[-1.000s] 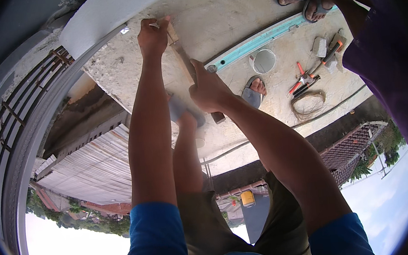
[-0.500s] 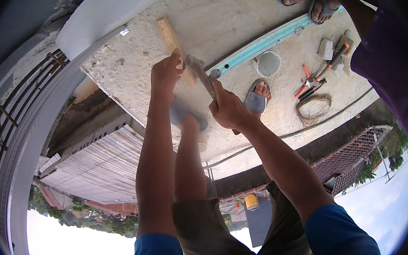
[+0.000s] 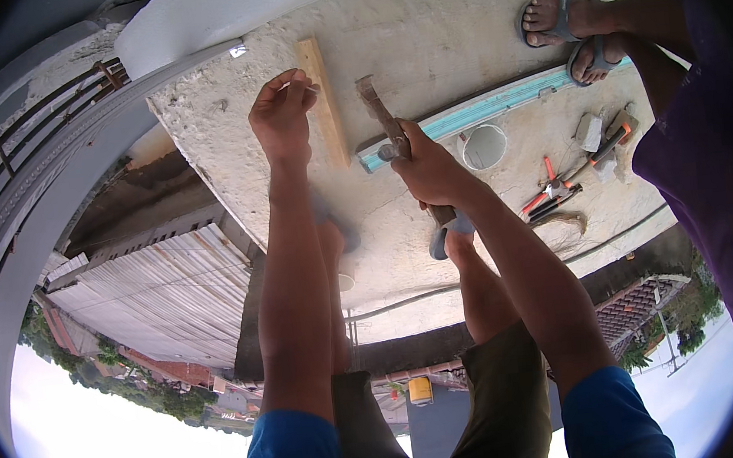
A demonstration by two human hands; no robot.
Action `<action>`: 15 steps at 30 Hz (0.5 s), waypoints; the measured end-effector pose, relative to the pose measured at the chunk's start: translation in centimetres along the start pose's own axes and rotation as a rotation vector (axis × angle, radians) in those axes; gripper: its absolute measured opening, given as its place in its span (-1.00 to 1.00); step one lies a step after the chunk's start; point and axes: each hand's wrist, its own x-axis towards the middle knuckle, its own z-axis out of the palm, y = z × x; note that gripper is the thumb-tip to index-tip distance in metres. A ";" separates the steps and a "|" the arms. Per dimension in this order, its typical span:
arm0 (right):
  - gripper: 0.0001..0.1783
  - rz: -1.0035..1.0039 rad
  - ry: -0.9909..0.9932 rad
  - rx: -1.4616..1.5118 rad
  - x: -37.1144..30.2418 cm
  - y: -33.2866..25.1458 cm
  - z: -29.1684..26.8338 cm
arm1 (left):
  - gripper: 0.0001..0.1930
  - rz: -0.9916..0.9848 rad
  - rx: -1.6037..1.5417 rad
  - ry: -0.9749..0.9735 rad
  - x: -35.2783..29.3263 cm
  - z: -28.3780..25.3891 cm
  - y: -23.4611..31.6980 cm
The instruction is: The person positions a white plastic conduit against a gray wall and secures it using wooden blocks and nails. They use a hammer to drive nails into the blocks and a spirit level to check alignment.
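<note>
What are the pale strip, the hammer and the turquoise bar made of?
The strip looks like bare wood: yellowish tan, matte. The hammer is probably worn metal, dull brownish grey; the right hand hides part. The turquoise bar could be painted metal or plastic: colour alone leaves that open.

My short cloth sleeves [image 3: 294, 452] are bright blue and my knee-length cloth shorts [image 3: 505, 396] dark olive-brown. My long hammer [image 3: 390, 122] looks rusty brown with greyer patches, while the straight, flat wooden strip [image 3: 326, 106] is honey-yellow. I see a pale grey-beige, mottled concrete floor [image 3: 428, 40], a long, narrow turquoise strip [image 3: 495, 106] with lighter lengthwise lines, a round white container [image 3: 485, 147] and orange-red-handled pliers [image 3: 549, 168]. The other person's loose cloth garment [image 3: 696, 156] is deep purple. To me, the corrugated roof [image 3: 159, 299] reads pale grey, finely striped; the tiled roof [image 3: 644, 314], maroon in a grid.
</note>
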 end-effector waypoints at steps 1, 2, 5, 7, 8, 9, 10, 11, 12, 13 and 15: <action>-0.21 0.030 -0.053 0.078 -0.5 -0.9 -1.5 | -0.60 -0.012 -0.124 -0.027 0.2 -0.4 -0.4; -0.21 0.057 -0.100 0.159 -0.7 -1.4 -2.7 | -0.63 -0.018 -0.246 -0.063 0.4 -0.7 -0.5; -0.22 0.048 -0.153 0.168 -0.7 -0.1 -4.6 | -0.65 0.081 -0.268 -0.080 1.2 -1.6 -2.4; -0.21 0.003 -0.173 0.090 -0.6 0.5 -5.9 | -0.63 0.240 -0.080 0.002 2.1 -1.4 -4.3; -0.21 -0.046 -0.165 0.070 -0.6 1.1 -6.4 | -0.65 0.226 -0.125 0.053 2.1 -0.8 -4.4; -0.20 -0.096 -0.157 0.050 -0.6 1.6 -6.8 | -0.66 0.213 -0.172 0.104 2.0 -0.1 -4.5; -0.20 -0.128 -0.171 0.044 -0.8 1.1 -7.5 | -0.68 0.202 -0.220 0.155 2.1 0.8 -4.6; -0.20 -0.259 -0.138 -0.012 -0.5 1.4 -7.8 | -0.69 0.267 -0.214 0.218 2.3 1.6 -5.0; -0.21 -0.392 -0.107 -0.068 -0.1 1.7 -8.2 | -0.69 0.332 -0.208 0.284 2.5 2.5 -5.2; -0.22 -0.520 -0.077 -0.125 0.2 2.2 -8.5 | -0.69 0.390 -0.205 0.350 2.6 3.5 -5.6; -0.23 -0.596 -0.018 -0.220 1.6 1.9 -9.2 | -0.69 0.478 -0.158 0.459 3.6 4.6 -6.3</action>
